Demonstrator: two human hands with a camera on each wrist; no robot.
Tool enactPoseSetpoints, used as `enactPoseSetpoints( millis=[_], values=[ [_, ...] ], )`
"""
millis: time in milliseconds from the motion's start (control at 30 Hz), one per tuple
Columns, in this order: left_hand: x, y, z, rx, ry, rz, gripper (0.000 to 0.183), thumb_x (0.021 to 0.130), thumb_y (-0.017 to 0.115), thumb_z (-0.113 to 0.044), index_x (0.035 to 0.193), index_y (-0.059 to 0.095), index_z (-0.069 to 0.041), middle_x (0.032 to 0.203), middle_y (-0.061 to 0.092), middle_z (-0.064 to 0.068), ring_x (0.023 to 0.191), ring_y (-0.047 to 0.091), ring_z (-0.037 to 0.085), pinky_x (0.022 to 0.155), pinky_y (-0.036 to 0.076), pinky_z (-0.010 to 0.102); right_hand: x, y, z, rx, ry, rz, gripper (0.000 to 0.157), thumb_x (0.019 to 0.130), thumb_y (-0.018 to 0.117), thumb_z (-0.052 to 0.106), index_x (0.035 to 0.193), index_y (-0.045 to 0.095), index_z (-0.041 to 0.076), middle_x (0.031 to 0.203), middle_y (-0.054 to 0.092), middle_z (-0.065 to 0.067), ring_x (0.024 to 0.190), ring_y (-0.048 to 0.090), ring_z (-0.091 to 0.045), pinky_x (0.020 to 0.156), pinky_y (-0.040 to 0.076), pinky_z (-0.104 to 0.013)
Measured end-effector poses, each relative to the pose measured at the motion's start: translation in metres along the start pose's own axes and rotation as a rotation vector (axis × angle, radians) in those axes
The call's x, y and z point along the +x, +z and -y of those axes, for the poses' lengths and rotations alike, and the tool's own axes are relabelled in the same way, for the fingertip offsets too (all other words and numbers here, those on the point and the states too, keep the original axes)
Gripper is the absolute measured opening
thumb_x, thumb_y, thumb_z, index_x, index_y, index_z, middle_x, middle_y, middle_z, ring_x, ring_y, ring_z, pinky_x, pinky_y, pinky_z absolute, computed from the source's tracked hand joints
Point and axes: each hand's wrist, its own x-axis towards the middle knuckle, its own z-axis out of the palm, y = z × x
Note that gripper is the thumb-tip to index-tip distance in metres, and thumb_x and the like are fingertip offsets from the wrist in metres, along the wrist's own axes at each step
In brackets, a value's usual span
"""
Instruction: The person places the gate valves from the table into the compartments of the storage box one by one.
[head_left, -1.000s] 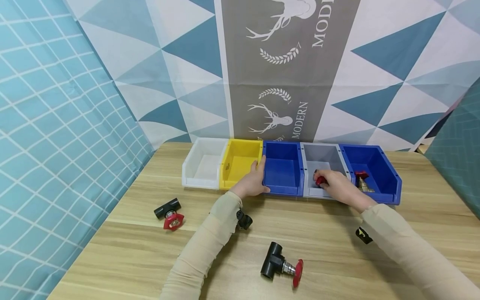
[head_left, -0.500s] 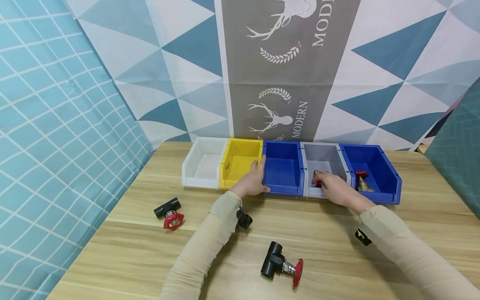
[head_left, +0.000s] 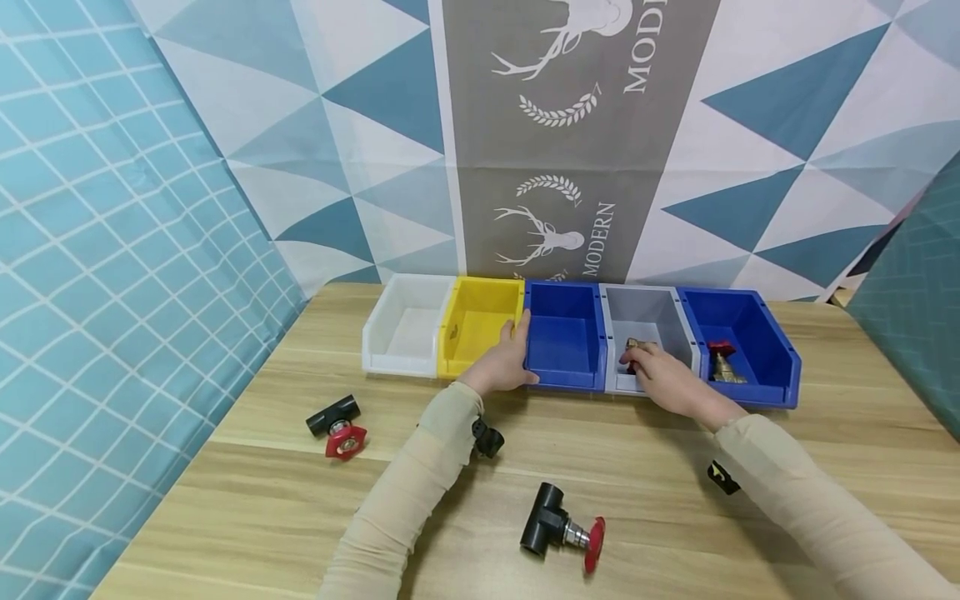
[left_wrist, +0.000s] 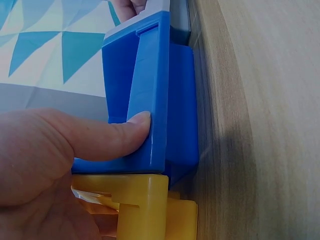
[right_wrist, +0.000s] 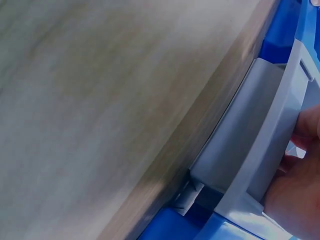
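Observation:
My left hand point(head_left: 504, 358) grips the middle blue bin point(head_left: 564, 379) where it meets the yellow bin point(head_left: 480, 367). In the left wrist view the thumb point(left_wrist: 135, 132) lies on the blue front lip, with fingers reaching inside the yellow bin. My right hand point(head_left: 671, 379) is in the grey bin point(head_left: 645, 304), its fingers curled on a small valve point(head_left: 632, 343), brass with a red handle. Most of that valve is hidden by the fingers. In the right wrist view the hand point(right_wrist: 295, 185) reaches over the grey front lip. Another red-handled brass valve point(head_left: 723, 365) lies in the right blue bin point(head_left: 783, 367).
A white bin point(head_left: 401, 365) ends the row at the left. On the wooden table point(head_left: 637, 467) lie two black tee valves with red handwheels, a left tee valve point(head_left: 335, 417) and a front tee valve point(head_left: 551, 521). A patterned cloth point(head_left: 555, 150) hangs behind the bins.
My right hand has lowered slightly and shifted a little left in the grey bin, taking the red-handled valve down toward the bin's floor. My left hand has stayed in place.

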Motion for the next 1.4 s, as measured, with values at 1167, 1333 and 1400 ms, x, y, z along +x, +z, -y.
enactPoseSetpoints(
  millis=[1167,1333,1400],
  values=[
    [-0.0015,0.0009,-0.0018,0.005,-0.010,0.000,0.103,0.082,0.068,-0.022,0.146,-0.012,-0.017,0.151,-0.001,0.020,0.063,0.058,0.017,0.061,0.050,0.023,-0.0068,0.0032,0.0036,-0.121,-0.008,-0.020,0.030,0.091,0.038,0.005,0.116,0.054,-0.001,0.125,0.050,-0.024,0.111,0.049,-0.043,0.088,0.040,-0.055],
    [-0.0013,0.0004,-0.0019,0.005,-0.009,-0.006,0.103,0.081,0.068,-0.022,0.146,-0.012,-0.017,0.151,0.000,0.020,0.066,0.058,0.018,0.063,0.050,0.025,-0.0068,0.0032,0.0050,-0.121,0.011,-0.028,0.034,0.092,0.038,0.006,0.121,0.052,-0.002,0.128,0.049,-0.024,0.115,0.046,-0.043,0.090,0.039,-0.056],
    [-0.0017,0.0003,-0.0021,0.002,-0.007,-0.005,0.103,0.082,0.068,-0.022,0.146,-0.012,-0.017,0.151,-0.001,0.020,0.065,0.058,0.019,0.062,0.050,0.025,-0.0065,0.0038,0.0056,-0.123,0.022,-0.033,0.034,0.092,0.039,0.006,0.122,0.052,-0.002,0.128,0.049,-0.024,0.116,0.046,-0.042,0.091,0.038,-0.056]
  ],
)
